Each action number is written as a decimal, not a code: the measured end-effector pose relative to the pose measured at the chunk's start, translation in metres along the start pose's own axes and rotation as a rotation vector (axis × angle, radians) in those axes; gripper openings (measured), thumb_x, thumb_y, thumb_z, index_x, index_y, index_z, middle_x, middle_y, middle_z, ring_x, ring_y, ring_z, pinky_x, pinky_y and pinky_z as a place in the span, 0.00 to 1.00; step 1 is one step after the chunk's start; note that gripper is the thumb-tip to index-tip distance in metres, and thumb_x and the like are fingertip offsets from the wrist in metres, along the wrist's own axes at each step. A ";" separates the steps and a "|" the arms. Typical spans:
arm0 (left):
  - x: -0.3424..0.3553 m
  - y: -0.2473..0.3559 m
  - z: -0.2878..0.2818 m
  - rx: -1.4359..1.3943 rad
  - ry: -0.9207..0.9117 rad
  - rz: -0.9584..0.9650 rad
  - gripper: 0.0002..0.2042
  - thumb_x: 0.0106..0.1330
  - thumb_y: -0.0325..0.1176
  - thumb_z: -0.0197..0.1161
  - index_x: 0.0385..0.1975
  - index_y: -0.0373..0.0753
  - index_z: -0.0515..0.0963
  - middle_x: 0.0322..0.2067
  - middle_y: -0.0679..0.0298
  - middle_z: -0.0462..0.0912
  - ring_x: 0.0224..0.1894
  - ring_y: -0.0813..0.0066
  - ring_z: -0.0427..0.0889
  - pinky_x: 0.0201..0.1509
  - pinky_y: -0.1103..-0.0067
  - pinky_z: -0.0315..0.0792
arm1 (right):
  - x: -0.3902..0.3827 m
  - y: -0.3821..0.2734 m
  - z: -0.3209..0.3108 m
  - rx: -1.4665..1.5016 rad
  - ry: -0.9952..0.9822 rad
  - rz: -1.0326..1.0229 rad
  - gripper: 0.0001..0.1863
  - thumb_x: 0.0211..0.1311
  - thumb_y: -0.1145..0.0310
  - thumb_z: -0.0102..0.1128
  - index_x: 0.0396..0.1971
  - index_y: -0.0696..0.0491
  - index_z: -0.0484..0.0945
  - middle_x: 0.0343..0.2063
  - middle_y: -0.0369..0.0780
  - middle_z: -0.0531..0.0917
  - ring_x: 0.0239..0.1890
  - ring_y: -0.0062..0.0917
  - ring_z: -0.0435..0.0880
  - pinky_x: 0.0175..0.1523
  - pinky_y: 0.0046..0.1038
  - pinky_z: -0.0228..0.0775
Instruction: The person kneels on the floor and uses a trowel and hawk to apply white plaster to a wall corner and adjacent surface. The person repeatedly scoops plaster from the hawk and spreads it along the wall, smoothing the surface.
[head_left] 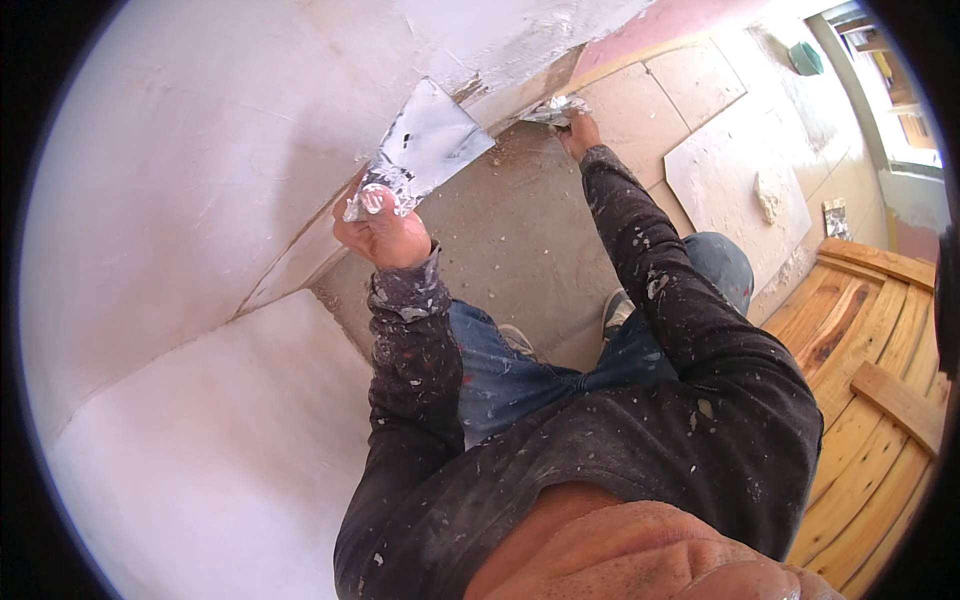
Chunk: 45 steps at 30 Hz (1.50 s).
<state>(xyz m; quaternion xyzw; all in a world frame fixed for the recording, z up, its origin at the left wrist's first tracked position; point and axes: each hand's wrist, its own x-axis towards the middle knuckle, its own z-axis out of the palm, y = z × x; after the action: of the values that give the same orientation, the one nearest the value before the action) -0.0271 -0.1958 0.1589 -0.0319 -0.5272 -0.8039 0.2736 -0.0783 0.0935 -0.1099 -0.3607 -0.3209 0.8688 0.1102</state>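
My left hand is closed on a wide metal plastering blade, held up beside the white wall with white paste smeared on it and on my fingertips. My right hand is closed on a smaller metal tool, probably a scraper, also coated in white paste, near the foot of the wall, where a narrow unpainted strip shows. My sleeves are dark and spattered with white. Below my hands is a dusty grey patch of floor, and my knees are bent.
Beige tiles border the bare patch. A cut board with a pale lump lies at the right, near a small metal blade. A green container stands toward the bright opening. A slatted wooden panel is beside me.
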 end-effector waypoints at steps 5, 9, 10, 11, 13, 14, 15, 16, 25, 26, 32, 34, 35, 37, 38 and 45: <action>0.004 -0.001 0.010 -0.041 -0.124 0.012 0.17 0.51 0.34 0.67 0.33 0.34 0.66 0.32 0.63 0.68 0.36 0.74 0.72 0.43 0.73 0.70 | 0.031 -0.022 -0.005 -0.448 -0.083 -0.188 0.11 0.57 0.74 0.46 0.42 0.57 0.68 0.35 0.42 0.73 0.37 0.32 0.75 0.42 0.40 0.72; 0.007 0.011 -0.005 -0.025 -0.123 0.016 0.16 0.52 0.31 0.67 0.34 0.34 0.66 0.33 0.64 0.68 0.37 0.74 0.72 0.45 0.73 0.70 | 0.001 -0.018 0.043 -0.336 -0.057 -0.110 0.09 0.58 0.75 0.46 0.39 0.59 0.69 0.34 0.43 0.72 0.36 0.31 0.74 0.41 0.36 0.73; 0.007 0.014 0.000 -0.048 -0.129 -0.001 0.16 0.52 0.31 0.67 0.33 0.34 0.66 0.33 0.64 0.68 0.37 0.74 0.72 0.45 0.73 0.70 | 0.009 -0.026 0.040 -0.444 -0.098 -0.223 0.09 0.58 0.75 0.46 0.38 0.59 0.70 0.33 0.43 0.72 0.36 0.31 0.74 0.41 0.35 0.73; 0.007 0.017 0.005 -0.073 -0.136 -0.020 0.16 0.52 0.31 0.67 0.32 0.34 0.67 0.33 0.64 0.69 0.37 0.74 0.72 0.45 0.73 0.70 | 0.016 -0.035 0.036 -0.549 -0.125 -0.341 0.09 0.59 0.75 0.46 0.38 0.60 0.70 0.33 0.43 0.73 0.36 0.31 0.74 0.40 0.34 0.73; 0.006 0.021 0.022 -0.134 -0.159 -0.041 0.15 0.52 0.31 0.67 0.32 0.34 0.68 0.33 0.63 0.70 0.38 0.74 0.71 0.44 0.73 0.70 | 0.033 -0.065 0.016 -0.698 -0.172 -0.645 0.08 0.59 0.74 0.47 0.37 0.60 0.72 0.32 0.42 0.73 0.35 0.30 0.75 0.39 0.32 0.73; 0.004 0.019 0.024 -0.124 -0.162 -0.032 0.15 0.51 0.31 0.68 0.32 0.34 0.69 0.33 0.62 0.70 0.38 0.73 0.71 0.44 0.73 0.70 | 0.033 -0.074 0.009 -0.773 -0.168 -0.775 0.08 0.59 0.74 0.48 0.36 0.60 0.72 0.31 0.42 0.74 0.34 0.29 0.75 0.39 0.31 0.73; 0.005 0.007 0.011 -0.023 -0.143 0.031 0.14 0.51 0.30 0.68 0.33 0.34 0.70 0.34 0.61 0.71 0.39 0.72 0.71 0.44 0.73 0.70 | 0.020 -0.076 0.026 -0.844 -0.146 -0.853 0.08 0.59 0.73 0.48 0.35 0.60 0.73 0.31 0.42 0.74 0.33 0.29 0.76 0.38 0.30 0.73; 0.005 0.001 -0.008 0.084 -0.112 0.082 0.15 0.50 0.29 0.67 0.35 0.35 0.71 0.34 0.60 0.72 0.39 0.70 0.71 0.43 0.73 0.69 | -0.011 -0.070 0.056 -1.240 -0.136 -0.994 0.07 0.58 0.73 0.49 0.34 0.59 0.74 0.31 0.42 0.75 0.32 0.30 0.77 0.37 0.30 0.74; 0.012 -0.025 -0.036 0.815 -0.302 0.676 0.22 0.50 0.25 0.66 0.48 0.40 0.73 0.39 0.56 0.75 0.40 0.57 0.70 0.42 0.70 0.66 | -0.080 -0.082 0.055 -0.173 0.114 -0.443 0.12 0.58 0.70 0.46 0.40 0.59 0.70 0.37 0.44 0.73 0.34 0.32 0.76 0.33 0.32 0.78; 0.013 -0.027 -0.036 0.824 -0.288 0.689 0.21 0.51 0.25 0.66 0.48 0.40 0.72 0.38 0.56 0.75 0.40 0.57 0.70 0.43 0.69 0.66 | -0.070 -0.072 0.041 -0.084 0.127 -0.324 0.13 0.58 0.69 0.47 0.41 0.58 0.69 0.39 0.44 0.73 0.36 0.33 0.76 0.34 0.33 0.78; 0.013 0.001 -0.012 0.175 -0.228 0.250 0.13 0.54 0.26 0.63 0.38 0.36 0.70 0.33 0.59 0.74 0.40 0.66 0.72 0.43 0.69 0.69 | -0.033 -0.027 0.017 -0.129 0.091 -0.048 0.18 0.57 0.72 0.43 0.49 0.54 0.65 0.45 0.46 0.71 0.45 0.39 0.74 0.41 0.50 0.73; 0.008 0.015 0.003 -0.043 -0.194 0.098 0.10 0.55 0.28 0.63 0.33 0.35 0.69 0.32 0.61 0.73 0.39 0.70 0.73 0.44 0.70 0.71 | -0.019 -0.029 0.010 -0.061 0.011 -0.018 0.18 0.58 0.71 0.42 0.50 0.54 0.65 0.46 0.46 0.71 0.44 0.39 0.74 0.41 0.49 0.73; 0.006 0.020 0.012 -0.122 -0.160 0.048 0.10 0.56 0.29 0.63 0.30 0.35 0.68 0.31 0.63 0.73 0.38 0.73 0.73 0.44 0.72 0.72 | -0.008 -0.036 0.010 -0.024 0.017 -0.019 0.17 0.58 0.71 0.42 0.49 0.55 0.65 0.45 0.46 0.71 0.44 0.40 0.74 0.42 0.50 0.73; 0.007 0.018 0.003 -0.048 -0.146 0.053 0.10 0.56 0.29 0.63 0.30 0.35 0.68 0.33 0.63 0.73 0.38 0.73 0.73 0.44 0.72 0.72 | -0.006 -0.049 0.038 -0.014 0.060 -0.079 0.15 0.58 0.71 0.43 0.46 0.55 0.66 0.44 0.45 0.72 0.43 0.40 0.75 0.45 0.51 0.72; 0.006 0.017 0.001 -0.038 -0.170 0.038 0.10 0.56 0.29 0.63 0.31 0.35 0.69 0.33 0.62 0.73 0.38 0.73 0.73 0.44 0.72 0.71 | -0.008 -0.060 0.045 -0.102 0.065 -0.177 0.14 0.59 0.71 0.43 0.45 0.56 0.67 0.43 0.45 0.72 0.43 0.41 0.75 0.46 0.52 0.71; 0.009 -0.016 -0.034 0.760 -0.246 0.489 0.12 0.57 0.28 0.62 0.41 0.41 0.73 0.38 0.57 0.71 0.38 0.68 0.70 0.41 0.72 0.66 | -0.051 -0.171 0.091 -1.643 0.099 -1.347 0.20 0.44 0.59 0.70 0.32 0.57 0.75 0.23 0.46 0.79 0.29 0.42 0.80 0.35 0.39 0.70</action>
<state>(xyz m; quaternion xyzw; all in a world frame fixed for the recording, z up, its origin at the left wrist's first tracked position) -0.0339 -0.2239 0.1336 -0.1477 -0.7897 -0.4560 0.3829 -0.1125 0.1598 0.0761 -0.1076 -0.9377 0.1297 0.3039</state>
